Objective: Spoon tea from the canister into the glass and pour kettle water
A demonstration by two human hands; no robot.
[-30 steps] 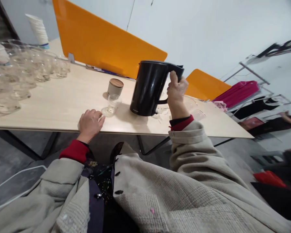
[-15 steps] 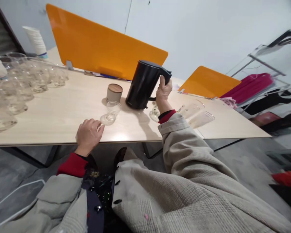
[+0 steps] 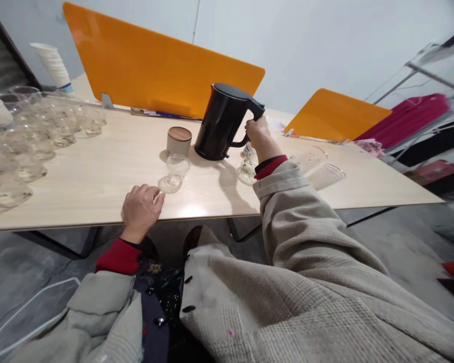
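My right hand point(image 3: 258, 130) is wrapped round the handle of a black electric kettle point(image 3: 221, 121). Whether the kettle's base touches the table cannot be made out. My left hand point(image 3: 142, 205) rests at the table's front edge, holding nothing, its fingers loosely bent and the thumb a little apart. Just beyond those fingertips stands a small clear glass cup point(image 3: 177, 171). Behind the cup is a grey canister point(image 3: 179, 143) with a wooden lid. Another ribbed glass point(image 3: 247, 169) stands below the kettle's handle, partly hidden by my right wrist.
Many clear glasses point(image 3: 56, 126) crowd the table's left end, with a leaning stack of paper cups point(image 3: 53, 65) behind. Orange dividers point(image 3: 155, 65) line the back. Clear glass or plastic vessels point(image 3: 325, 176) lie right of my forearm. A clothes rack point(image 3: 423, 75) stands at the far right.
The kettle has shifted slightly back and left and turned a little, with my right hand still on its handle. My left hand stays beside the small glass cup. The view has shifted slightly.
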